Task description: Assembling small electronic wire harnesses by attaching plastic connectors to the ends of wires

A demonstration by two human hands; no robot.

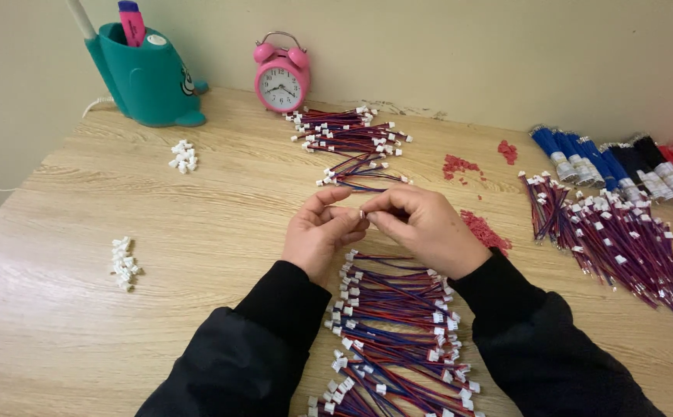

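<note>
Both hands meet mid-table here: left hand (319,232) and right hand (421,225) are pinched together on one tiny white connector (361,214), fingertips touching. Can't make out a wire on it, too small. Right below the hands, toward 6 o'clock, sits a big pile of red-and-blue wire leads (394,332) with white plugs. Another pile (352,143) lies at 12 o'clock, by the pink alarm clock (282,73). More leads (615,239) at 3 o'clock, blue bundles (576,154) behind them. Red bits (482,229) just beside the right hand. Loose white housings (124,262) at 9 o'clock and more (183,156) at 10, near the teal pen holder (147,77), all on a wooden table (197,216)
</note>
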